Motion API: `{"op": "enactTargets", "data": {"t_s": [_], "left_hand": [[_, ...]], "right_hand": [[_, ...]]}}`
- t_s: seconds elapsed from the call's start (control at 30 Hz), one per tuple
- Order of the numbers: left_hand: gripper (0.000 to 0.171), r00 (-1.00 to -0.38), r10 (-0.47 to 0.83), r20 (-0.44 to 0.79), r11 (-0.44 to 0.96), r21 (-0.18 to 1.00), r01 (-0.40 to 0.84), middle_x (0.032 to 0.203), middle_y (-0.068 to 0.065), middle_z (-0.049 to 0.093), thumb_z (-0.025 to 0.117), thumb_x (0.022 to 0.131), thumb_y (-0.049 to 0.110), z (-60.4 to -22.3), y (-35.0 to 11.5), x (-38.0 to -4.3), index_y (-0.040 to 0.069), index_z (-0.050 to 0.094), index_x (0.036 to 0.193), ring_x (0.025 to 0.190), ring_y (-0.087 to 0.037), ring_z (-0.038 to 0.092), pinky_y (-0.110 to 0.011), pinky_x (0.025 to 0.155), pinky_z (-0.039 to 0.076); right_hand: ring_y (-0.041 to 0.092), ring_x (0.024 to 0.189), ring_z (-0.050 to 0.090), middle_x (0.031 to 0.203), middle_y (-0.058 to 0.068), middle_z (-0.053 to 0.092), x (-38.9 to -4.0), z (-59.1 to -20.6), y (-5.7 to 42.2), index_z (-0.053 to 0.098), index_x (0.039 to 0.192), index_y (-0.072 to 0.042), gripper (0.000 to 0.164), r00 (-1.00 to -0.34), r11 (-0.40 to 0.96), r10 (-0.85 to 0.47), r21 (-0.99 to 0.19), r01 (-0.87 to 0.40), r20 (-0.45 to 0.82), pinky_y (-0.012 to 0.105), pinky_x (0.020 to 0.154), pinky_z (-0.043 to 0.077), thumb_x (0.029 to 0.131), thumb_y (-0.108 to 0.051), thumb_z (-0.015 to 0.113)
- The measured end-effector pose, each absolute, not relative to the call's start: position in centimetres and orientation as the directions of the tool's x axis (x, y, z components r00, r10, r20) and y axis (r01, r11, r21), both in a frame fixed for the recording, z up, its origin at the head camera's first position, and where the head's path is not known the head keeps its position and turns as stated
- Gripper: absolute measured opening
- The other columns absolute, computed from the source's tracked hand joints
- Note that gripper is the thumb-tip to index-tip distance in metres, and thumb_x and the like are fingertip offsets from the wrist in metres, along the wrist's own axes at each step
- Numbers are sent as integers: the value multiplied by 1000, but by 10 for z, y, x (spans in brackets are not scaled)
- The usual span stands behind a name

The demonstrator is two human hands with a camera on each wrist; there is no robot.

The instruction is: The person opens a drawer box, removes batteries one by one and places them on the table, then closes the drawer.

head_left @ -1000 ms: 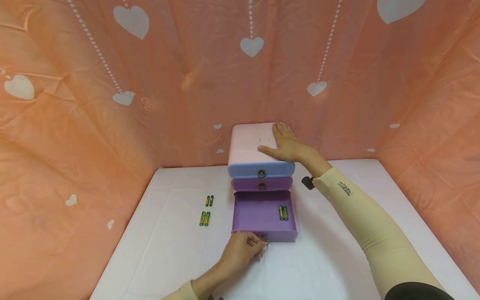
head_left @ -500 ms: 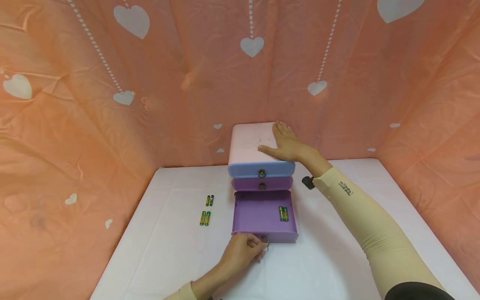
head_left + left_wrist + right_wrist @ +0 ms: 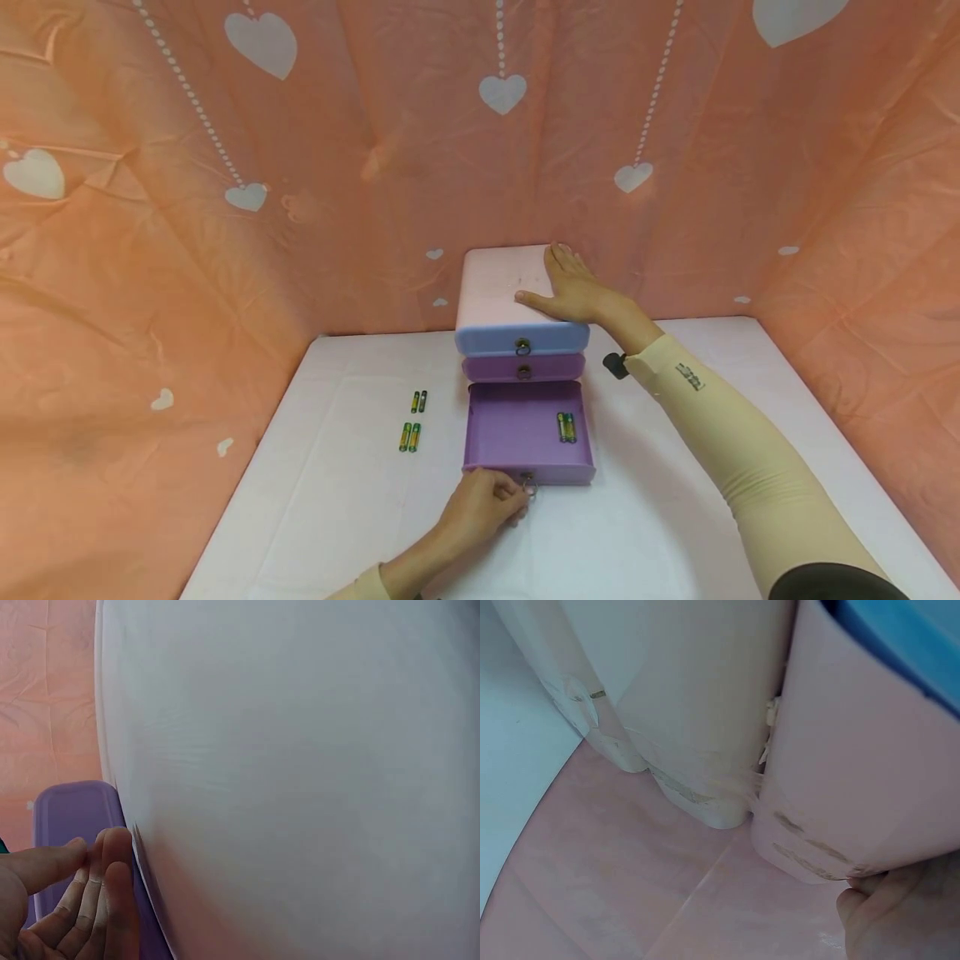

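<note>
A small drawer cabinet [image 3: 498,287] with a pink top stands against the backdrop. Its lowest purple drawer [image 3: 513,433] is pulled out, with two green-and-gold batteries [image 3: 566,427] side by side at its right. My left hand [image 3: 480,508] is at the drawer's front, fingertips beside the metal ring pull [image 3: 531,487]. In the left wrist view, the loosely bent fingers [image 3: 118,900] and thumb show nothing between them. On the cabinet's top lies my right hand [image 3: 573,292], fingers spread; the right wrist view shows only part of it at the cabinet's edge.
Left of the cabinet, two shorter batteries [image 3: 418,402] and two longer batteries [image 3: 409,437] lie in pairs on the white table [image 3: 337,500]. The blue top drawer [image 3: 495,340] and purple middle drawer [image 3: 487,367] are closed. An orange backdrop [image 3: 390,167] surrounds the table.
My left fingertips have shifted slightly left and down, away from the ring pull, which shows more fully. The right hand, the drawer and the batteries stay in place.
</note>
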State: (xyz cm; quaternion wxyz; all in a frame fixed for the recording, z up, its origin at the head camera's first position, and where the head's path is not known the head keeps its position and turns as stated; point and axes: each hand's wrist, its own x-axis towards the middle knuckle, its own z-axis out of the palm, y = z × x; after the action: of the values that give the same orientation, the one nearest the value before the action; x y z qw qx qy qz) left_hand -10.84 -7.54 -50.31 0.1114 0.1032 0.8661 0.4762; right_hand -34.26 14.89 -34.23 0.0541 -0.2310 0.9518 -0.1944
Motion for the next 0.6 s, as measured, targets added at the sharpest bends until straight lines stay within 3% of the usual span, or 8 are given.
{"op": "enactTargets", "data": {"t_s": [0.6], "left_hand": [[9, -932, 350, -93, 529, 841, 115, 79, 4, 77, 81, 96, 18, -485, -72, -110, 10, 83, 93, 62, -10, 68, -23, 59, 56]], "right_hand": [[37, 164, -15, 176, 24, -14, -341, -344, 149, -7, 167, 6, 113, -887, 814, -462, -402, -418, -12, 49, 133, -8, 103, -71, 48]]}}
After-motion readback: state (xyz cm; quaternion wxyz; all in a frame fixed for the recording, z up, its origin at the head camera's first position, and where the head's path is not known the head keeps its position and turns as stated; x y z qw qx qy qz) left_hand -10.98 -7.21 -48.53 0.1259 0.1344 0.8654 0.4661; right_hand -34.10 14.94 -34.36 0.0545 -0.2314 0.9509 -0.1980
